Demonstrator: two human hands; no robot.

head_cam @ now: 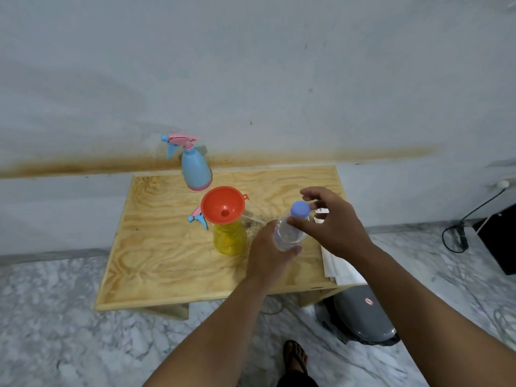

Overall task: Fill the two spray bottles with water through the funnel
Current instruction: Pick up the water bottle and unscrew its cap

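A yellow spray bottle (229, 241) stands mid-table with an orange funnel (222, 205) seated in its neck. Its pink and blue spray head (198, 217) lies on the table just left of it. A blue spray bottle (195, 170) with its pink trigger head on stands at the back edge. My left hand (266, 256) grips a clear water bottle (289, 233) by its body, right of the yellow bottle. My right hand (331, 222) has thumb and fingers around the bottle's blue cap (300, 209).
The small wooden table (167, 261) stands against a stained wall. Folded white paper (339, 265) lies at its right edge. A grey bin (363, 317) sits on the marble floor below right, a black box and cable (458, 233) further right. My sandalled foot (296, 356) shows below.
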